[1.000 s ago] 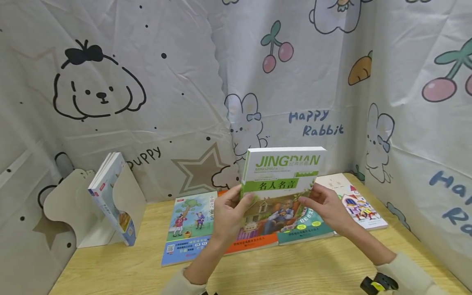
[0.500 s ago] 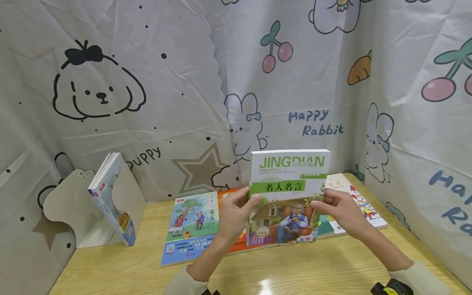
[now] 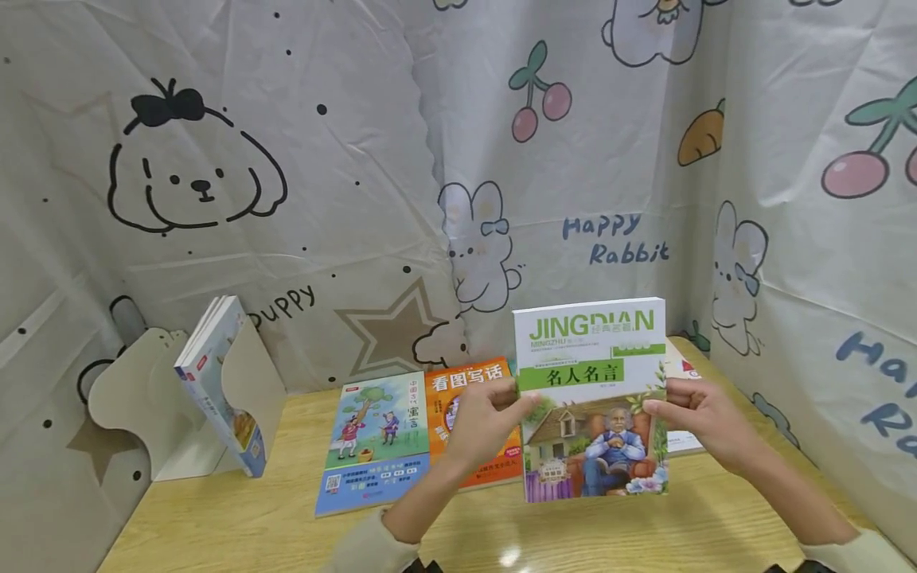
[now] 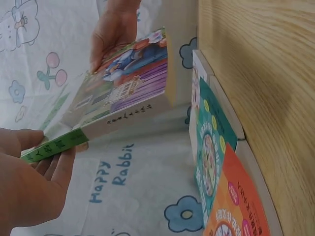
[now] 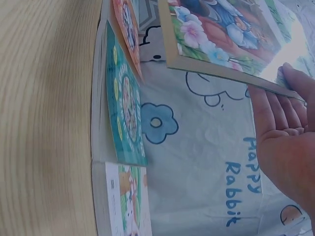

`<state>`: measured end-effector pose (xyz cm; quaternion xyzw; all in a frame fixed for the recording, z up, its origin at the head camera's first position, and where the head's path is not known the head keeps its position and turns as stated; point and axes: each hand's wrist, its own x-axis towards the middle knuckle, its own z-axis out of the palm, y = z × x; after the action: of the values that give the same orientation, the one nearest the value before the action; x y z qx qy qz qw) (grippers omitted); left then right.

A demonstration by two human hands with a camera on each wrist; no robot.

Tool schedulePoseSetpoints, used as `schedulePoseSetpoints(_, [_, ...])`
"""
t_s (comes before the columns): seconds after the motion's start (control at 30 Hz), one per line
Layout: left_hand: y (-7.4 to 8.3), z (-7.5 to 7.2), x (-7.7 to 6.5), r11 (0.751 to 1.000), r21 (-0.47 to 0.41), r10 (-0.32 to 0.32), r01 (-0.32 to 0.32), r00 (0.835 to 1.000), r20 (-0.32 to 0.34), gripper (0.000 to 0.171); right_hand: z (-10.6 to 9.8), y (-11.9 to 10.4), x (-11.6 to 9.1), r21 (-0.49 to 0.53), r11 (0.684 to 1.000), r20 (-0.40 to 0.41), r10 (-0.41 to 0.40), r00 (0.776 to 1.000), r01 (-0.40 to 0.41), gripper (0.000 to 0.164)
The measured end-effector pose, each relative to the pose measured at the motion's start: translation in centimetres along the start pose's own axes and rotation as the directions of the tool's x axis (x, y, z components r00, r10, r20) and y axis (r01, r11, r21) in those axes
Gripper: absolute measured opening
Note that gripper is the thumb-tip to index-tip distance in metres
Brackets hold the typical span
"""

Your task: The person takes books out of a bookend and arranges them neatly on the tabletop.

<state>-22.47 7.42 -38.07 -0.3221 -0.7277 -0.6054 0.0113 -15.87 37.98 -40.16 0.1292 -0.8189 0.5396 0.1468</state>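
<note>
A paperback book [image 3: 591, 398] with a green-and-white cover and a picture of a seated man is held up above the table, its front facing the head camera. My left hand [image 3: 483, 422] pinches its left edge, thumb on the cover and fingers behind. On the opposite edge, my right hand [image 3: 698, 418] grips it the same way. The left wrist view shows the green and white spine [image 4: 83, 135] beside the left hand [image 4: 39, 182]. Seen from the right wrist, the right hand [image 5: 288, 128] has its thumb on the cover and its fingers underneath.
Flat on the wooden table [image 3: 215, 525] lie a blue-green book [image 3: 372, 442], an orange book [image 3: 466, 382], a teal book [image 5: 125, 103] and a white book [image 5: 129, 196]. At left, a cream bookend [image 3: 136, 390] holds several upright books [image 3: 225, 390]. A patterned curtain [image 3: 344, 239] stands behind.
Both hands have moved the held book to the right and slightly down, and its cover has turned more squarely toward the head camera. More of the orange book now shows.
</note>
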Motion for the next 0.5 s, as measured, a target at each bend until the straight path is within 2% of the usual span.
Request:
schedulePoseSetpoints(0.1, [0.1,0.9,0.3,0.998,-0.031,-0.047,0.049,0.997,0.063,0.016,-1.1,0.5,-0.8,0.011,1.0,0.004,0.027,1.0,-0.027,0.043])
schedulePoseSetpoints(0.2, [0.1,1.9,0.6,0.996,-0.023,-0.084,0.087,0.991,0.106,0.015,-2.1,0.8,-1.6,0.024,0.998,0.011,0.055,0.998,-0.056,0.046])
schedulePoseSetpoints(0.37, [-0.4,3.3,0.9,0.993,0.048,-0.111,0.106,0.986,0.127,0.017,-3.4,1.1,-2.2,0.042,0.99,0.061,0.13,0.99,-0.133,0.045])
schedulePoseSetpoints(0.5, [-0.8,4.1,0.7,0.988,0.108,-0.122,0.108,0.984,0.133,0.017,-4.1,1.6,-2.5,0.07,0.983,0.147,0.16,0.976,-0.172,0.04])
